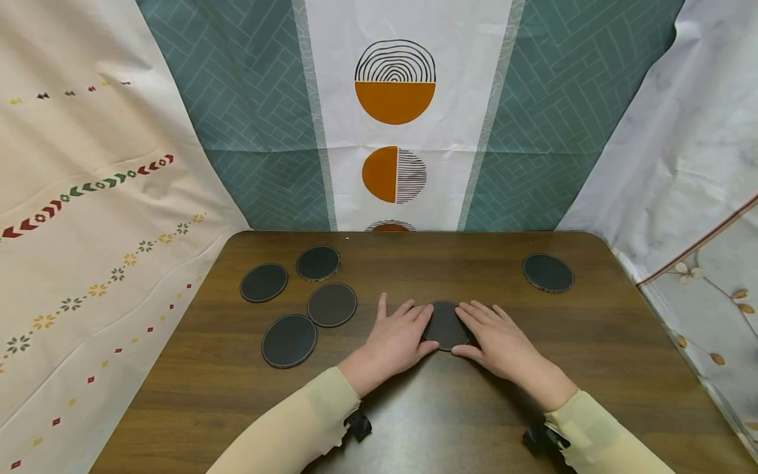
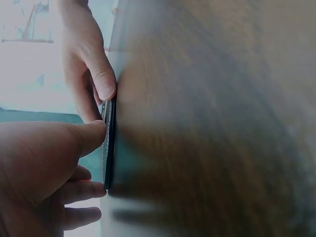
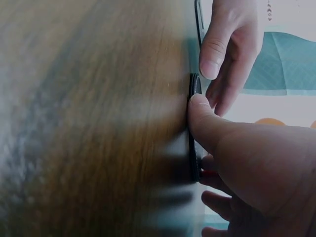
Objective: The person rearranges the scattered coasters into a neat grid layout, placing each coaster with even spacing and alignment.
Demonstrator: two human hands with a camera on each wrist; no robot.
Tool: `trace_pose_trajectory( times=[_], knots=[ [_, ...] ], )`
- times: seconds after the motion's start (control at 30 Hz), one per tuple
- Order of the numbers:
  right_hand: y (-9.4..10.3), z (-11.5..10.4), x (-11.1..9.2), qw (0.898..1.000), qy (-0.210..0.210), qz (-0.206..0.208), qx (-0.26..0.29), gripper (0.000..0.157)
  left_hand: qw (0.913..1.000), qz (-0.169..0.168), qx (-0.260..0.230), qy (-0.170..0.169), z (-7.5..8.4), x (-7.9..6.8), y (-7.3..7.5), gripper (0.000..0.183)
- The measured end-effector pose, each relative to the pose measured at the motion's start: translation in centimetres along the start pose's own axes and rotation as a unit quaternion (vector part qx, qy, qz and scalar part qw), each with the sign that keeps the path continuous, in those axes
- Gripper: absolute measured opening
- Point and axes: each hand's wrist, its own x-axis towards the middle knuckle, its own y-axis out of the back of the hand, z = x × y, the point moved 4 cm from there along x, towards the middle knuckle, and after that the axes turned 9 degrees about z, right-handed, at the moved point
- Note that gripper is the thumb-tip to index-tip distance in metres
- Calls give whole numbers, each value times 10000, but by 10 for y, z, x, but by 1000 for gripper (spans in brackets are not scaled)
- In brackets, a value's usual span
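A round dark coaster [image 1: 445, 326] with a stitched rim lies flat near the middle of the brown table, between both hands. My left hand [image 1: 395, 339] holds its left side, thumb at the near edge and index finger farther up the rim. On the opposite side my right hand [image 1: 503, 345] holds it in the same way, its thumb on the near edge. Seen edge-on in the left wrist view, the coaster [image 2: 109, 153] looks layered, as if stacked; how many there are I cannot tell. The right wrist view shows the right thumb against the rim.
Left of the hands lie several more round coasters: one at the back [image 1: 318, 263], one far left [image 1: 264, 283], a browner one [image 1: 331, 305] and a nearer one [image 1: 289, 341]. Another coaster [image 1: 548, 272] lies at the back right. Patterned cloths surround the table [image 1: 195, 395].
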Motion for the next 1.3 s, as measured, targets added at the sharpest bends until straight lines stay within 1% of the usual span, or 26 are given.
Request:
trace_pose_trajectory(
  times=[0.2,0.37,0.6,0.67,0.8,0.93,1.13,1.3],
  knots=[
    [-2,-3,1,10000,28,5,-6,80,10000,-47,-41,55,-2,-3,0,75],
    [-3,-4,1,9999,100,38,-114,79,9999,-73,-51,80,-2,-4,1,74],
    [-1,0,0,9996,111,61,-237,80,10000,-79,38,-46,-1,-5,2,74],
    [1,3,0,9996,98,118,-237,80,9999,-74,44,-65,0,-5,2,74],
    [7,9,-2,9992,84,274,-296,81,9998,-171,1,-97,3,-6,3,74],
    [11,19,-3,9987,49,382,-319,82,9993,-290,-15,-230,8,-6,4,76],
    [17,33,-5,9981,17,497,-357,81,9987,-176,-50,-466,15,-7,6,74],
    [22,47,-6,9979,-104,470,-434,80,9982,-96,-86,-593,19,-8,8,72]
  ],
)
